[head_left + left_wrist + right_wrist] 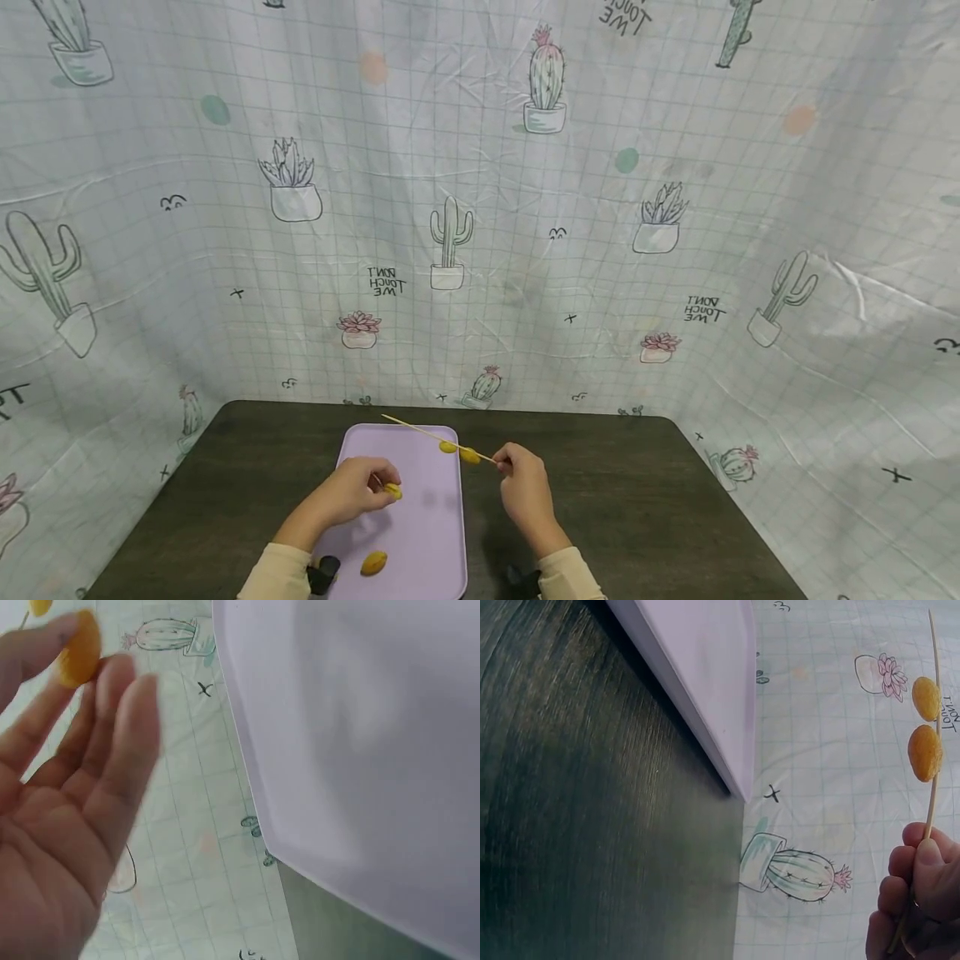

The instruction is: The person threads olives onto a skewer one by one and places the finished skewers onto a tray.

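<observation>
My right hand (525, 492) grips the lower end of a thin wooden skewer (420, 431), its fingers curled round the stick. Two yellow oval fruits (925, 754) sit on the skewer a little above the fingers, close together. The skewer slants up to the left over the tray. Between thumb and fingertips, my left hand (356, 492) pinches another yellow fruit (81, 649), held apart from the skewer above the tray. One more yellow-brown fruit (373, 563) lies on the lilac tray (423, 542), near my left wrist. The exact kind of fruit is unclear.
The tray rests on a dark wooden table (622, 500), its far end near the table's back edge. A pale curtain (495, 275) printed with cacti hangs behind and on both sides. Dark wrist straps (324, 575) show at the sleeves.
</observation>
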The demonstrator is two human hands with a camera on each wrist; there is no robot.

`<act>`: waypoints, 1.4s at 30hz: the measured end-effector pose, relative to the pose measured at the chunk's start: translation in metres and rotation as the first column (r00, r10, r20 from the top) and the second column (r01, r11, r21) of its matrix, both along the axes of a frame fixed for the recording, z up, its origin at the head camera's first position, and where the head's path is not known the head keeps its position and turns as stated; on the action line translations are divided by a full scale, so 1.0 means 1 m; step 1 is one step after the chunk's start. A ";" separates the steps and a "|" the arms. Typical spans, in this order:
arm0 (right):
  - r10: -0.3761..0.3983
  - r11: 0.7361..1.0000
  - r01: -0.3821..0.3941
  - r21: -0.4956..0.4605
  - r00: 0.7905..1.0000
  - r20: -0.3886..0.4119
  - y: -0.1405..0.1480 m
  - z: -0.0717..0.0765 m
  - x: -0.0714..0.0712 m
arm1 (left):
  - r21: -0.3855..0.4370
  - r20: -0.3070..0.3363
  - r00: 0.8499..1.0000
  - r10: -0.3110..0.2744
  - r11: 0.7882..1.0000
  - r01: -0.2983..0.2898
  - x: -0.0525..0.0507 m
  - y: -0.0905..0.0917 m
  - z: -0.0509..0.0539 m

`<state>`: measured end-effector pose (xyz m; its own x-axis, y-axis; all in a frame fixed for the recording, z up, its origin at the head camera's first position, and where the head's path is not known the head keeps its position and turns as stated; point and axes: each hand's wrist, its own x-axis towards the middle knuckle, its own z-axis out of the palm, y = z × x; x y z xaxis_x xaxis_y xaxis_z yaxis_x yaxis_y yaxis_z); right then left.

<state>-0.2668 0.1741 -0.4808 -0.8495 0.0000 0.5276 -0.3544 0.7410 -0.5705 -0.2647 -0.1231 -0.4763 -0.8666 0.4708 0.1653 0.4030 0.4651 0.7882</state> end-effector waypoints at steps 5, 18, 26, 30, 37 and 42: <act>-0.003 1.000 0.003 0.003 1.000 -0.005 0.003 -0.002 -0.001 | 0.024 -0.168 0.977 0.133 0.991 -0.130 -0.010 -0.005 0.001; 0.016 1.000 -0.016 0.025 1.000 -0.007 0.004 -0.005 -0.003 | 0.102 -0.148 0.923 0.355 0.934 -0.343 -0.018 -0.020 0.012; 0.027 0.998 -0.027 0.055 1.000 -0.008 0.004 -0.008 -0.004 | 0.140 -0.154 0.912 0.379 0.922 -0.360 -0.018 -0.023 0.013; 0.025 0.997 -0.024 0.073 1.000 -0.011 0.005 -0.009 -0.004 | 0.138 -0.183 0.906 0.381 0.923 -0.360 -0.018 -0.023 0.015; 0.016 0.997 -0.014 0.078 1.000 -0.025 0.007 -0.006 -0.003 | 0.142 -0.195 0.903 0.383 0.922 -0.360 -0.017 -0.021 0.019; 0.018 0.997 -0.016 0.073 0.999 -0.030 0.007 -0.006 -0.002 | 0.203 -0.147 0.899 0.412 0.902 -0.380 -0.017 -0.019 0.020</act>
<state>-0.2692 0.1812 -0.4863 -0.8325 -0.0538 0.5514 -0.3838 0.7737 -0.5040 -0.2817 -0.1425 -0.4558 -0.9224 0.0470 0.3834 0.3566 0.4855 0.7982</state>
